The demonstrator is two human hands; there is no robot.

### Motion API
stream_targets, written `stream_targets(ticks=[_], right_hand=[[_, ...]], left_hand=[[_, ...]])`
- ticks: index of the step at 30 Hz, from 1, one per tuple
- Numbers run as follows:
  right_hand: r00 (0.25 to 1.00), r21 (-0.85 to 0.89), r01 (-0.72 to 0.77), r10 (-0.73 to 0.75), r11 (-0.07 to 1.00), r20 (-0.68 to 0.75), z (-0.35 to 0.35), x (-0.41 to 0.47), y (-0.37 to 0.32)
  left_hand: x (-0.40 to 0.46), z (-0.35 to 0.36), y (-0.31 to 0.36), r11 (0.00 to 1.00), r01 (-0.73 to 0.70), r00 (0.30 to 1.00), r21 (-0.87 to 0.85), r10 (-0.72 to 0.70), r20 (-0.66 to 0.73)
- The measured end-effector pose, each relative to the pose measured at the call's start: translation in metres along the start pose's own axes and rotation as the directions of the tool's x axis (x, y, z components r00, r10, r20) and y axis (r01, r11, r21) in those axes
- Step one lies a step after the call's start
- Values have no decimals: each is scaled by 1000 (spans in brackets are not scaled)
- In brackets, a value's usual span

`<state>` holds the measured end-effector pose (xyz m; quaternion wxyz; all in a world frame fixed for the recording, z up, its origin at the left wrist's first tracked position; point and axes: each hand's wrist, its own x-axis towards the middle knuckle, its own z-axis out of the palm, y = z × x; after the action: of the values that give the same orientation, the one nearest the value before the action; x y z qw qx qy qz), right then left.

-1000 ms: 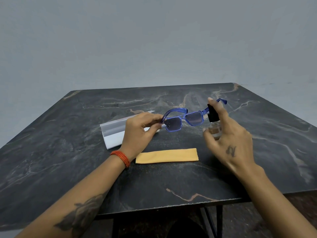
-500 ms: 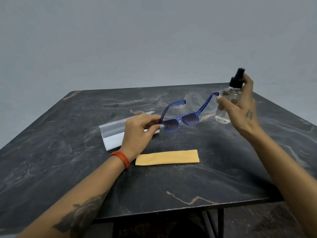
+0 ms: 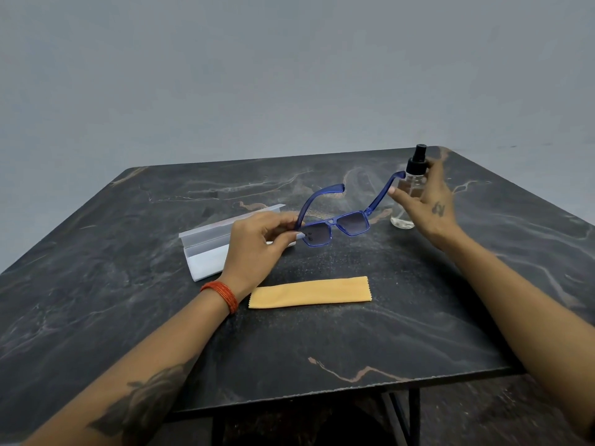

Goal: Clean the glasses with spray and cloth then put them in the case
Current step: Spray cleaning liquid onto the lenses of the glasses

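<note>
Blue-framed glasses [image 3: 351, 223] with dark lenses hang above the table, arms unfolded and pointing away from me. My left hand [image 3: 254, 249] pinches them at the left lens corner and hinge. A clear spray bottle [image 3: 413, 185] with a black nozzle stands upright at the far right, its base on or just above the table. My right hand [image 3: 431, 210] wraps around it, thumb in front and fingers behind. An orange cloth [image 3: 309, 292] lies flat in front of my left hand. The white case [image 3: 206, 249] lies open behind my left hand, which partly hides it.
Everything sits on a dark marble table [image 3: 322, 342] with a rounded far-left corner. Its near edge runs below my forearms, with black legs under it. A plain grey wall stands behind.
My right hand has carried the spray bottle away from the glasses, out to the right, and lowered it to the table. The glasses have tilted slightly in my left hand.
</note>
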<state>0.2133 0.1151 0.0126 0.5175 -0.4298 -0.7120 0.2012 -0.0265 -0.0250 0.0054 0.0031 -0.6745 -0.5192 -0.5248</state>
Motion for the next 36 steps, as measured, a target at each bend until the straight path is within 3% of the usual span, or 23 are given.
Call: stream_targets(ticks=[9, 13, 16, 18, 20, 22, 25, 27, 32, 36], right_hand=[[999, -61, -39, 39, 997, 0, -3, -5, 3], [980, -55, -58, 47, 997, -191, -13, -13, -16], [912, -2, 145, -134, 989, -387, -18, -30, -48], [881, 9, 295, -269, 955, -390, -15, -49, -66], [899, 15, 381, -366, 925, -241, -7, -69, -80], [909, 54, 416, -417, 908, 19, 3, -82, -86], [846, 40, 365, -349, 930, 403, 17, -88, -92], [781, -45, 362, -276, 931, 561, 25, -88, -93], [585, -141, 333, -87, 932, 806, 37, -81, -102], [484, -122, 218, 1, 968, 875, 42, -76, -109]], left_hand=[[-2, -4, 3, 1000, 1, 1000, 1, -1, 14], [-3, -4, 4, 1000, 20, 1000, -7, -20, 17], [-3, -4, 4, 999, 31, 999, -9, -31, 22], [-3, -5, 4, 999, 34, 999, -13, -34, 20], [-3, -4, 4, 999, 37, 999, -14, -37, 20], [-3, -5, 4, 999, 40, 999, -13, -40, 24], [-4, -5, 2, 999, 41, 999, -17, -40, 29], [-3, -5, 1, 999, 38, 999, -21, -37, 25], [-3, -4, 1, 999, 36, 999, -10, -36, 21], [-2, -6, 3, 1000, 26, 999, -10, -26, 22]])
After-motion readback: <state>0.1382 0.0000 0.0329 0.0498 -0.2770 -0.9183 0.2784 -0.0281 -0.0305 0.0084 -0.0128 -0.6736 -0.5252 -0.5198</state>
